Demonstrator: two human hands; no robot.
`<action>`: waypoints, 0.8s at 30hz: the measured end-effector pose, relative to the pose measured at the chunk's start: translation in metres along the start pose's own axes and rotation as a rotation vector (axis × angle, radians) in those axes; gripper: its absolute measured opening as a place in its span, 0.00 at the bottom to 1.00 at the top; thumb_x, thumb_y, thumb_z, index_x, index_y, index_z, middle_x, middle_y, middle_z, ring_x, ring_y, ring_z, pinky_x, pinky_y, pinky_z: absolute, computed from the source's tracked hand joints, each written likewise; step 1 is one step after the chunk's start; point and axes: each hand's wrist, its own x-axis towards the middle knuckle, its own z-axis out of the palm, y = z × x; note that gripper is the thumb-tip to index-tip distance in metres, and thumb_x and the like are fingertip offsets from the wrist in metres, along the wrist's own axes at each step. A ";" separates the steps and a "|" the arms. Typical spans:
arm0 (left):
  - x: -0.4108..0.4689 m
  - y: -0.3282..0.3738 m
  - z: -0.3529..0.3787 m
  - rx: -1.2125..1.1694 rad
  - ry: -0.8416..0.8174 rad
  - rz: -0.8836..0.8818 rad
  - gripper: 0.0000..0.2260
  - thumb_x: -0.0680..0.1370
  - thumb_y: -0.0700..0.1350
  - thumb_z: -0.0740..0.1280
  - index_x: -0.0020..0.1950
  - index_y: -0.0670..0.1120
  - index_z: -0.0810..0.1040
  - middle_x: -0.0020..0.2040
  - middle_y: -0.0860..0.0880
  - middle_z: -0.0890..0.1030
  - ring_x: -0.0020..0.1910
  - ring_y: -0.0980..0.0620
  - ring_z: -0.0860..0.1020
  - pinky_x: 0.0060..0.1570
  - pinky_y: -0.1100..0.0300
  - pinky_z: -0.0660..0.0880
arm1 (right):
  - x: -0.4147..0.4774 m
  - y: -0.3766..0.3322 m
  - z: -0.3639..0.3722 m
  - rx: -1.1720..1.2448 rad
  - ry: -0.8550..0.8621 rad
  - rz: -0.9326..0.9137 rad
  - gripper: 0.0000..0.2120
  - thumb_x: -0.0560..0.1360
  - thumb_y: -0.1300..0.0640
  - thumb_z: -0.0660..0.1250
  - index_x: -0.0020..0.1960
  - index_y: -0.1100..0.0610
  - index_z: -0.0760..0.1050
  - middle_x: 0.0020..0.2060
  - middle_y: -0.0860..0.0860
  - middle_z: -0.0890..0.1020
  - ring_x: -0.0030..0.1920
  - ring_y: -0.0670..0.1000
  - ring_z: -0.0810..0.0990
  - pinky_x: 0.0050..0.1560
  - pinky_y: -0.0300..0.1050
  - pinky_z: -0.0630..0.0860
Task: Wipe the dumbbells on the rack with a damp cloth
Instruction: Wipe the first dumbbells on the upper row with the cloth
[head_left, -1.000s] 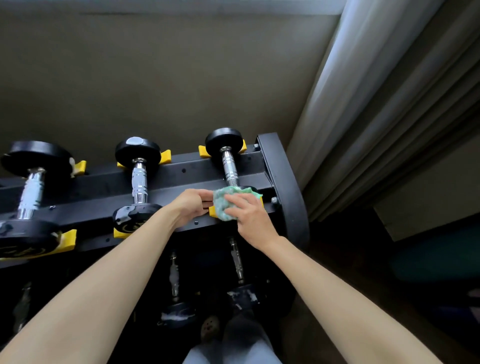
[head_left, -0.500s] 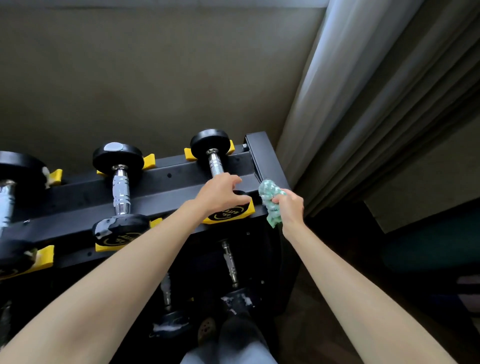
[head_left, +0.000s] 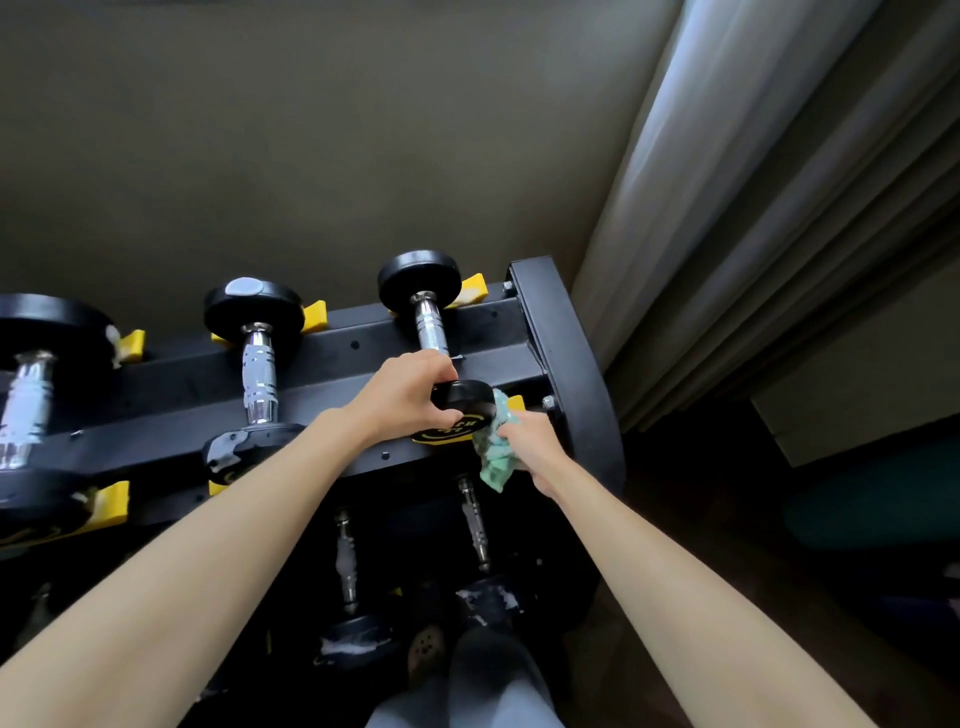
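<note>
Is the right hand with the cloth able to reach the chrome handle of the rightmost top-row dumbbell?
Probably, in part: the handle lies bare at its far end, beyond the right hand and cloth; the left hand gripping the dumbbell covers the rest.

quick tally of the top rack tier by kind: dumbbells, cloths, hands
dumbbells: 3 (left dumbbell, middle dumbbell, right dumbbell)
green cloth: 1
hands: 2 (left hand, right hand)
total: 6

Forearms (head_left: 182, 545) bare, trousers (head_left: 483, 691) grey, footwear (head_left: 427, 656) possibly a patterned slipper.
</note>
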 end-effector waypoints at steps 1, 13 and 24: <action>0.000 0.000 0.000 0.000 0.006 0.004 0.14 0.69 0.46 0.73 0.51 0.41 0.77 0.47 0.47 0.77 0.47 0.46 0.75 0.41 0.59 0.63 | -0.002 0.003 0.000 -0.025 -0.017 0.035 0.12 0.73 0.70 0.57 0.37 0.57 0.73 0.34 0.54 0.76 0.35 0.52 0.76 0.38 0.44 0.74; 0.006 0.003 0.002 -0.049 0.024 -0.022 0.16 0.69 0.48 0.74 0.53 0.42 0.79 0.50 0.48 0.80 0.50 0.48 0.77 0.47 0.57 0.71 | -0.009 -0.017 -0.047 -0.112 0.056 0.178 0.11 0.66 0.64 0.62 0.48 0.61 0.70 0.44 0.55 0.73 0.41 0.54 0.71 0.34 0.42 0.65; 0.038 0.008 -0.002 -0.659 -0.064 -0.385 0.09 0.74 0.47 0.69 0.41 0.43 0.83 0.36 0.49 0.83 0.36 0.57 0.79 0.41 0.66 0.76 | 0.042 -0.099 -0.042 0.056 0.107 -0.027 0.11 0.73 0.67 0.60 0.51 0.59 0.78 0.40 0.53 0.77 0.40 0.52 0.76 0.38 0.44 0.73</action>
